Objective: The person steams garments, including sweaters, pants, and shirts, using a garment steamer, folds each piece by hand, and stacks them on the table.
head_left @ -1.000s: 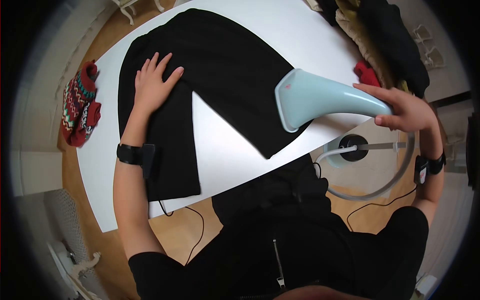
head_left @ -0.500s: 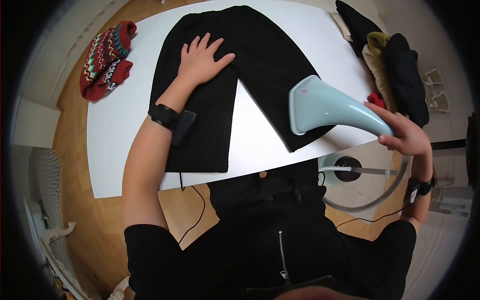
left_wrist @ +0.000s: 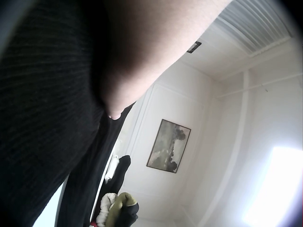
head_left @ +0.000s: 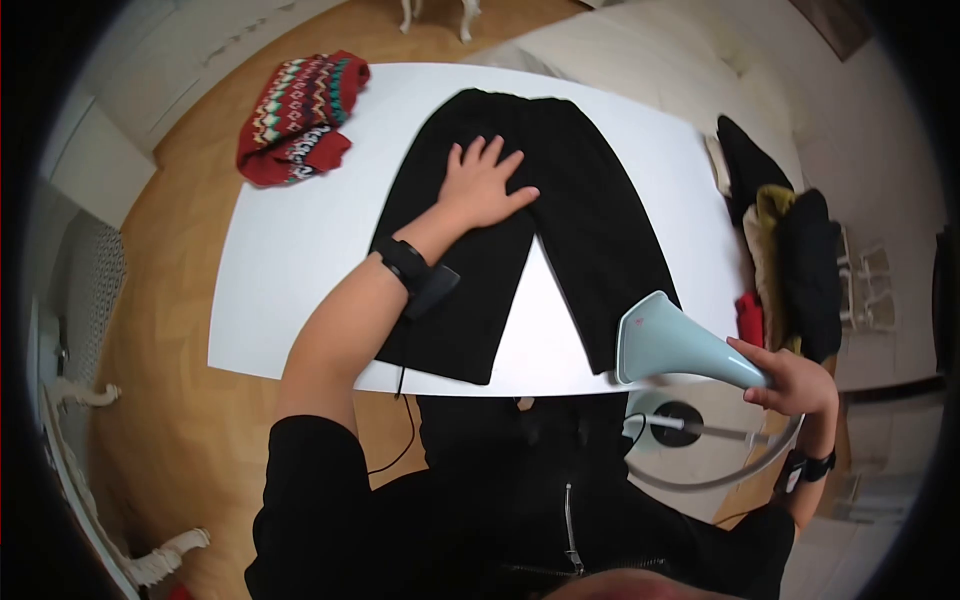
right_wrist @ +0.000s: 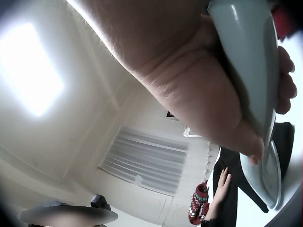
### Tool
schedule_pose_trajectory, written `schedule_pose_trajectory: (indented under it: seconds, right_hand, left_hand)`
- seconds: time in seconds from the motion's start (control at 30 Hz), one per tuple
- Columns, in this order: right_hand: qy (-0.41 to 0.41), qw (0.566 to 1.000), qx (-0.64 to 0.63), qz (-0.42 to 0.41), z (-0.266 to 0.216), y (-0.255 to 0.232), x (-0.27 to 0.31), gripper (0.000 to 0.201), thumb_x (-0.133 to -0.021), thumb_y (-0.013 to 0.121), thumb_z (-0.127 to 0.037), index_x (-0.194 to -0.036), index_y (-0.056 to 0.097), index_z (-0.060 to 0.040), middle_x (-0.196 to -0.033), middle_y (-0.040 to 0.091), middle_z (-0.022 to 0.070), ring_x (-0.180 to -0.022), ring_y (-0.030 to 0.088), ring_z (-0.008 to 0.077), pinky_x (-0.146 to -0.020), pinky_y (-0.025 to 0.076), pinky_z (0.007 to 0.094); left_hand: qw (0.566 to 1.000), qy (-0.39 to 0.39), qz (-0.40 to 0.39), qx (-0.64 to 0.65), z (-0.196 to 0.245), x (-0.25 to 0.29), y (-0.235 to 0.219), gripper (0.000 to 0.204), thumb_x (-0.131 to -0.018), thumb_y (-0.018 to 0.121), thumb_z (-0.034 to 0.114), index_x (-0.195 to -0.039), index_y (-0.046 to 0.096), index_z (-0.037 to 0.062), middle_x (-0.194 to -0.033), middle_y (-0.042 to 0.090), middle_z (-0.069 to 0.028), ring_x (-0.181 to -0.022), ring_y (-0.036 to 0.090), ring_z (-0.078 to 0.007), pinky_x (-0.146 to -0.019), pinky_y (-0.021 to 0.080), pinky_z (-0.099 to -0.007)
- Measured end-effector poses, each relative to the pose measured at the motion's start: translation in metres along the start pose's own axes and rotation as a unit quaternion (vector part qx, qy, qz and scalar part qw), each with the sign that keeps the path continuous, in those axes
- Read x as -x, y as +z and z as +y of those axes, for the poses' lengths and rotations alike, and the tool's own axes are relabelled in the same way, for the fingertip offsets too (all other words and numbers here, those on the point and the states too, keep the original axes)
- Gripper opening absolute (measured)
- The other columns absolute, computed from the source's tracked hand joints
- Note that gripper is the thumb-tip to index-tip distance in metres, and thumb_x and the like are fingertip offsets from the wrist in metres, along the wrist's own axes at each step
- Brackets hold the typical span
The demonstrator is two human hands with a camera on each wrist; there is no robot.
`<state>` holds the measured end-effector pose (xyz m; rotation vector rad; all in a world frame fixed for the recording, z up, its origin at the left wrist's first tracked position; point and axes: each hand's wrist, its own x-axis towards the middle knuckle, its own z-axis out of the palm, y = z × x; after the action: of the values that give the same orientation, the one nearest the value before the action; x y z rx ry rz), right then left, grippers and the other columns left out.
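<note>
At the left a patterned sweater sits bunched on the tabletop, apart from the trousers, which lie flat with legs parted. The left hand rests open on them, fingers spread, seemingly to steady the cloth. The right hand grips the steamer by its narrow end, its broad head at one hem; I can't tell if they touch. A clothes pile crowds the right edge, above the looping hose.
</note>
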<state>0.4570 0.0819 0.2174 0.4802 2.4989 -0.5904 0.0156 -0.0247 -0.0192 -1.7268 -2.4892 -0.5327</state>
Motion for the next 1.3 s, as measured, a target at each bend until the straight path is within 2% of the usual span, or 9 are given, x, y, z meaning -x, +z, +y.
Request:
schedule_pose_trajectory:
  seconds: [0.1, 0.17, 0.23, 0.27, 0.37, 0.47, 0.67, 0.93, 1.3]
  right_hand:
    - [0.023, 0.999, -0.041, 0.0, -0.008, -0.018, -0.013, 0.074, -0.089, 0.069, -0.025, -0.152, 0.033, -0.0079, -0.08, 0.064, 0.0181, -0.067, 0.067, 0.0292, -0.067, 0.052, 0.0362]
    - [-0.052, 0.993, -0.095, 0.055, -0.006, -0.034, -0.034, 0.076, -0.091, 0.067, -0.025, -0.154, 0.028, -0.0084, -0.077, 0.062, 0.012, -0.06, 0.064, 0.0199, -0.061, 0.051, 0.0327]
    - [-0.023, 0.971, -0.221, 0.088, -0.024, -0.046, -0.066, 0.075, -0.093, 0.065, -0.026, -0.156, 0.026, -0.0113, -0.077, 0.056, 0.0029, -0.059, 0.057, 0.0116, -0.056, 0.05, 0.0283]
    - [-0.033, 0.965, -0.237, 0.107, -0.032, -0.052, -0.085, 0.074, -0.094, 0.064, -0.028, -0.156, 0.026, -0.0134, -0.077, 0.055, 0.0031, -0.061, 0.057, 0.0116, -0.056, 0.051, 0.0282]
    - [-0.042, 0.95, -0.286, 0.116, -0.051, -0.067, -0.149, 0.068, -0.098, 0.06, -0.031, -0.157, 0.027, -0.0215, -0.081, 0.057, 0.005, -0.065, 0.058, 0.0112, -0.057, 0.052, 0.028]
    - [-0.032, 0.941, -0.301, 0.151, -0.065, -0.069, -0.22, 0.061, -0.103, 0.052, -0.031, -0.157, 0.025, -0.0252, -0.083, 0.056, 0.0035, -0.065, 0.056, 0.0117, -0.057, 0.051, 0.0286]
    - [0.001, 0.946, -0.286, 0.153, -0.1, -0.059, -0.297, 0.063, -0.103, 0.051, -0.032, -0.158, 0.022, -0.0229, -0.089, 0.054, 0.004, -0.067, 0.054, 0.0132, -0.057, 0.051, 0.0296]
    - [-0.046, 0.961, -0.245, 0.12, -0.119, -0.036, -0.303, 0.064, -0.101, 0.053, -0.03, -0.157, 0.024, -0.0195, -0.083, 0.054, 0.0047, -0.064, 0.056, 0.0117, -0.057, 0.051, 0.0283]
    - [-0.055, 0.966, -0.25, 0.041, -0.068, -0.015, -0.219, 0.064, -0.099, 0.054, -0.024, -0.157, 0.026, -0.019, -0.077, 0.054, 0.0026, -0.058, 0.056, 0.0106, -0.056, 0.05, 0.0264]
  left_hand:
    - [0.994, -0.023, 0.014, 0.105, -0.004, -0.005, 0.003, 0.08, -0.091, 0.05, 0.063, -0.151, 0.038, 0.011, -0.159, 0.026, -0.0203, -0.147, 0.019, -0.0422, -0.118, 0.011, -0.058]
    - [0.985, -0.033, 0.082, 0.151, -0.014, -0.007, -0.016, 0.069, -0.094, 0.055, 0.05, -0.145, 0.045, 0.0054, -0.153, 0.037, -0.0232, -0.142, 0.032, -0.041, -0.117, 0.023, -0.052]
    - [0.934, -0.016, 0.081, 0.348, -0.046, 0.005, -0.039, 0.051, -0.095, 0.058, 0.034, -0.134, 0.055, 0.0006, -0.138, 0.053, -0.0249, -0.132, 0.047, -0.0385, -0.111, 0.036, -0.0444]
    - [0.939, 0.003, 0.121, 0.323, -0.058, 0.017, -0.048, 0.039, -0.094, 0.058, 0.023, -0.123, 0.062, -0.0025, -0.124, 0.062, -0.0239, -0.121, 0.056, -0.0374, -0.104, 0.044, -0.0401]
    - [0.958, -0.026, 0.184, 0.22, -0.104, 0.056, -0.044, 0.038, -0.092, 0.06, 0.022, -0.122, 0.063, -0.0011, -0.125, 0.062, -0.0225, -0.124, 0.053, -0.039, -0.107, 0.041, -0.0439]
    - [0.986, -0.044, 0.135, 0.088, -0.11, 0.085, -0.042, 0.047, -0.09, 0.062, 0.028, -0.132, 0.059, 0.0065, -0.137, 0.055, -0.02, -0.134, 0.042, -0.045, -0.111, 0.035, -0.0499]
    - [0.986, -0.064, 0.128, 0.091, -0.105, 0.083, -0.047, 0.053, -0.092, 0.059, 0.031, -0.141, 0.05, 0.0104, -0.141, 0.052, -0.0194, -0.136, 0.039, -0.0442, -0.113, 0.032, -0.0499]
    - [0.99, -0.078, 0.108, 0.041, -0.109, 0.079, -0.029, 0.049, -0.094, 0.054, 0.029, -0.139, 0.053, 0.0105, -0.145, 0.049, -0.0163, -0.14, 0.034, -0.0403, -0.113, 0.031, -0.0504]
    - [0.994, -0.064, 0.082, 0.042, -0.117, 0.078, -0.031, 0.047, -0.095, 0.052, 0.023, -0.141, 0.051, 0.0161, -0.147, 0.047, -0.0171, -0.141, 0.033, -0.0439, -0.115, 0.03, -0.0474]
